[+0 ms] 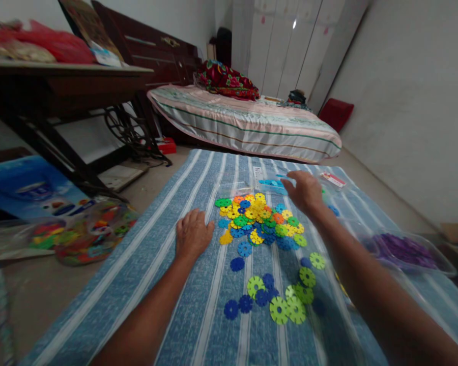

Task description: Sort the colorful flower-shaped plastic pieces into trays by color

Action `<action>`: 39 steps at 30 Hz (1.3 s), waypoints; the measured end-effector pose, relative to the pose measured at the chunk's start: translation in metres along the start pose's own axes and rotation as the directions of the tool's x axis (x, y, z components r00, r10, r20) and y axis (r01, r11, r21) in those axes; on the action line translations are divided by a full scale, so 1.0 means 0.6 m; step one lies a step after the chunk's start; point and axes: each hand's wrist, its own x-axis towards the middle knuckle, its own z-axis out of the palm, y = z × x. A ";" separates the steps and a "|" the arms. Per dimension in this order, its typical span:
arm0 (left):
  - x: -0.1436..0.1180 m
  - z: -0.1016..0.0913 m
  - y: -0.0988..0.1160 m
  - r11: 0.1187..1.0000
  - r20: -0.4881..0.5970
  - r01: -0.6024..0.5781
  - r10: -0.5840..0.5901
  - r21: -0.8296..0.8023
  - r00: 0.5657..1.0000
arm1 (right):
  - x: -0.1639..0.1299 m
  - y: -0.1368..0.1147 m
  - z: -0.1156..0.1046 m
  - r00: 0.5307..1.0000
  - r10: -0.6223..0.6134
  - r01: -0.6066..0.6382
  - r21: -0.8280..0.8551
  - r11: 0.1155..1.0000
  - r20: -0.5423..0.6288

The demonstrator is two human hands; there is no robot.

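Observation:
On the striped cloth, my left hand point(193, 235) lies palm down with its fingers stretched out, left of a heap of slotted plastic discs point(257, 208) in yellow, green, blue and orange. My right hand point(305, 190) is above the right edge of a clear plastic box point(269, 187) that has light-blue discs inside. Thumb and forefinger look apart, and no piece shows between them. A small blue piece point(282, 176) appears just beyond the fingertips. Nearer me, loose dark-blue discs point(246, 303) and lime-green discs point(295, 309) lie scattered on the cloth.
A clear tub of purple pieces point(406, 251) stands at the right. Near the far right edge lies a red and white card point(333, 179). Bags of colourful pieces point(97, 231) sit on the left, below a sewing-machine table point(61, 76). Beyond is a bed point(244, 119).

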 end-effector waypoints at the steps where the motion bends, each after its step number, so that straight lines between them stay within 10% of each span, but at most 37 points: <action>1: 0.000 0.000 0.001 1.000 0.003 0.004 -0.004 -0.005 1.000 | -0.021 -0.007 0.006 0.998 -0.036 0.034 0.029 0.999 0.052; 9: -0.001 0.000 0.002 1.000 0.008 0.010 -0.010 -0.017 1.000 | -0.183 -0.094 0.035 0.792 -0.504 0.385 0.361 0.850 0.343; 15: -0.001 0.004 0.001 1.000 -0.018 0.011 -0.012 -0.008 1.000 | -0.206 -0.137 0.041 0.745 -0.492 0.395 0.296 0.870 0.451; 32: 0.005 -0.001 -0.002 1.000 0.004 -0.010 0.010 0.025 1.000 | -0.229 -0.128 0.015 0.816 -0.481 0.338 0.411 0.847 0.319; 39: 0.006 0.001 -0.004 1.000 -0.008 -0.009 0.009 0.006 1.000 | -0.182 -0.030 -0.019 0.896 -0.381 0.288 0.353 0.890 0.230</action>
